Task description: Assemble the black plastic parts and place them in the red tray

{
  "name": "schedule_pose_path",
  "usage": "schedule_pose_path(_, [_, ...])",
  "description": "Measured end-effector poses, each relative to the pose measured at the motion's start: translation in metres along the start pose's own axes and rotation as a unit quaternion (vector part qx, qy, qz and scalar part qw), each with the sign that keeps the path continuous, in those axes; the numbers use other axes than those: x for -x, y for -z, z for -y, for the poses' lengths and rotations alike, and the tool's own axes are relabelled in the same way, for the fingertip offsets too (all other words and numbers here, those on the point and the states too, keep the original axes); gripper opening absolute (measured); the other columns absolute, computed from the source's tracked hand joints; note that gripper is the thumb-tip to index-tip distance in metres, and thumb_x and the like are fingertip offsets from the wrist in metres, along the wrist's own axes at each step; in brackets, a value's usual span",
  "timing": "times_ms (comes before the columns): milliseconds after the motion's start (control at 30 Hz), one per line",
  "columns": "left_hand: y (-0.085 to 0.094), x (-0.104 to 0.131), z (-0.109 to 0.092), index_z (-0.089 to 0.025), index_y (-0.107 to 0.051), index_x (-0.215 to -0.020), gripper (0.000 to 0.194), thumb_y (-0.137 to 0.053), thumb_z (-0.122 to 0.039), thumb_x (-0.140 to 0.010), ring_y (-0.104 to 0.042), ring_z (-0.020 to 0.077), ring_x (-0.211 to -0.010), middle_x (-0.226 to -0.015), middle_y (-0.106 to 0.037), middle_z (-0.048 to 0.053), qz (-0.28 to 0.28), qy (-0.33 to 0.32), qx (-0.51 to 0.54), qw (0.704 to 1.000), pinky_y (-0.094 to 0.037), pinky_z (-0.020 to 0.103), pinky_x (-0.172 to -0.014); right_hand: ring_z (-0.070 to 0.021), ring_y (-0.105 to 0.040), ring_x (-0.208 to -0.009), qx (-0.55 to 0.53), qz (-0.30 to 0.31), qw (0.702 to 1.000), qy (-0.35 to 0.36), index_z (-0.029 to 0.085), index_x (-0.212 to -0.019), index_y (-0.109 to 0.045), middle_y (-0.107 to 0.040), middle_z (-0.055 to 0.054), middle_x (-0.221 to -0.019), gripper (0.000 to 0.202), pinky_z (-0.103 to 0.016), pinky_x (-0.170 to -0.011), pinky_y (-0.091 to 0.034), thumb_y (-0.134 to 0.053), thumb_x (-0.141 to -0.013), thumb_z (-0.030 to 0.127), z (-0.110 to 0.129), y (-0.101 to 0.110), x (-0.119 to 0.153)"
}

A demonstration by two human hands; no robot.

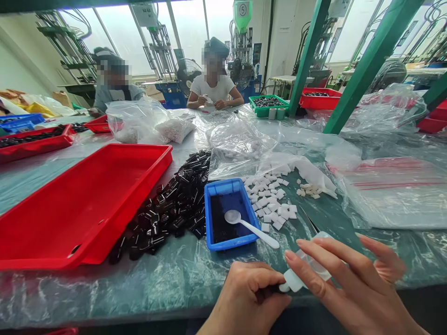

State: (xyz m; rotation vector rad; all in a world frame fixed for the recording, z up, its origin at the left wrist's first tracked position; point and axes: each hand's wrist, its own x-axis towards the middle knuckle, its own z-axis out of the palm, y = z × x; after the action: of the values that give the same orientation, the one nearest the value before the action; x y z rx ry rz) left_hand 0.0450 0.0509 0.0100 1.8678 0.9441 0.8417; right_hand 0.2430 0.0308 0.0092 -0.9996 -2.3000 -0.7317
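Observation:
My left hand (249, 295) is closed in a pinch at the bottom centre. Between its fingertips shows a bit of a small black part (271, 290), mostly hidden by the fingers. My right hand (352, 274) has its fingers around a small translucent plastic bottle (316, 260), tilted with its white end (294, 280) toward the left hand. That end meets or nearly meets the black part; I cannot tell whether they touch. A thin pointed metal tool (310, 221) lies just behind the bottle. Ahead, a white spoon (256, 231) rests across a blue tray (231, 244).
A large red tray (87, 186) stands left, beside a heap of glossy black parts (167, 204). White square pieces (274, 200) lie right of the blue tray. Clear plastic bags (394, 190) lie at the right. Two people (213, 86) sit across the table; green posts (370, 65) rise at the right.

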Motion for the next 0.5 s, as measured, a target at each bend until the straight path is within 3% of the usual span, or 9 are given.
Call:
schedule_pose_path(267, [0.0002, 0.0009, 0.0022, -0.01, -0.074, -0.065, 0.015, -0.065, 0.002, -0.066, -0.051, 0.0116, -0.044, -0.049, -0.061, 0.002, -0.013, -0.009, -0.006, 1.0, -0.036, 0.02, -0.045, -0.0257, -0.055, -0.101, 0.003, -0.008, 1.0, -0.008, 0.02, -0.121, -0.062, -0.065, -0.016, -0.111, 0.045, -0.057, -0.1, -0.025, -0.026, -0.1, 0.036, -0.0003, 0.0027, 0.0011])
schedule_pose_path(400, [-0.0005, 0.0005, 0.002, -0.007, -0.076, -0.068, 0.015, -0.065, 0.003, -0.065, -0.052, 0.0126, -0.043, -0.049, -0.063, 0.004, -0.013, -0.016, -0.017, 1.0, -0.037, 0.021, -0.045, -0.0255, -0.057, -0.099, 0.017, -0.009, 1.0, -0.006, 0.022, -0.121, -0.062, -0.062, -0.015, -0.116, 0.036, -0.054, -0.1, -0.028, -0.036, -0.097, 0.021, -0.0024, 0.0022, 0.0045])
schedule_pose_path(500, [-0.0003, 0.0006, 0.0015, -0.008, -0.077, -0.069, 0.015, -0.066, 0.002, -0.065, -0.052, 0.0123, -0.044, -0.05, -0.064, 0.004, -0.012, -0.01, -0.018, 1.0, -0.036, 0.021, -0.045, -0.0238, -0.057, -0.099, 0.027, -0.012, 1.0, -0.012, 0.026, -0.121, -0.061, -0.059, -0.012, -0.121, 0.043, -0.049, -0.099, -0.03, -0.044, -0.088, 0.004, -0.0017, 0.0008, 0.0071])
